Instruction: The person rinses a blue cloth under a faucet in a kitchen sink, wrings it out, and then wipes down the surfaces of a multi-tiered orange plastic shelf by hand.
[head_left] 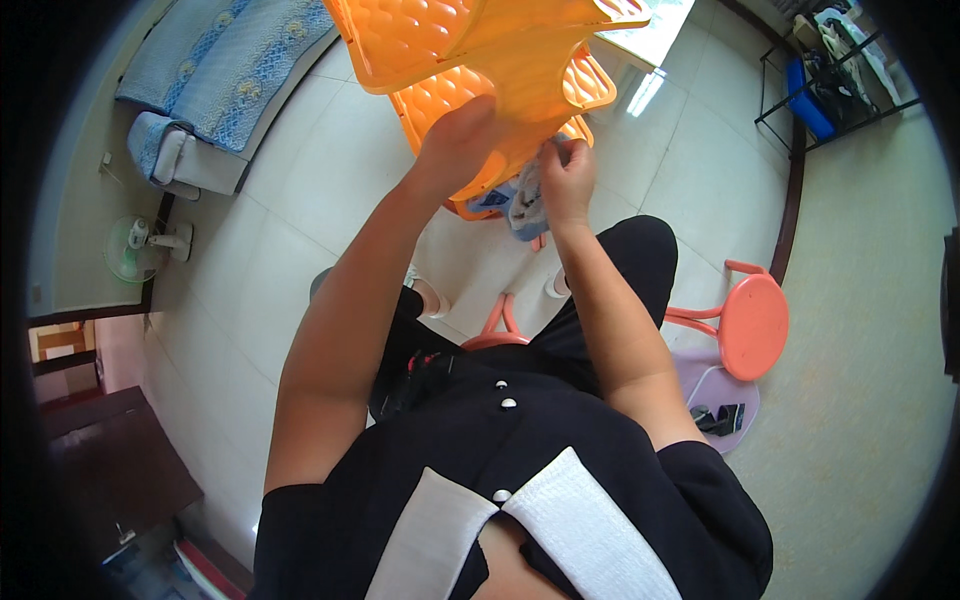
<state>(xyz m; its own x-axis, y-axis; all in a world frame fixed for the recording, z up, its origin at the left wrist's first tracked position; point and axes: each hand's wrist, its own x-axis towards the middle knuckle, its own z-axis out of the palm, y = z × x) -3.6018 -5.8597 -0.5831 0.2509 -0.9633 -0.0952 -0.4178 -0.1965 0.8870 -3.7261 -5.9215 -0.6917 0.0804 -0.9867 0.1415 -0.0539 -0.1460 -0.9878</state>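
Note:
In front of me stands a tiered orange plastic rack (520, 85) with quilted-pattern shelves and a curved upright panel. My left hand (460, 145) is at the left side of that panel, closed on its edge, with the fingertips partly hidden. Beside the panel's right edge, my right hand (567, 180) is closed in a pinch on a grey-blue cloth (526, 205). The cloth hangs below the fingers, next to the lower shelf. Its upper part goes out of sight behind the hand.
A coral stool (754, 328) stands at the right, beside a lilac tub (745, 400) with dark items. A bed with a blue patterned cover (230, 70) is at far left, near a fan (135, 245). A black metal rack (830, 80) holds a blue bin at far right.

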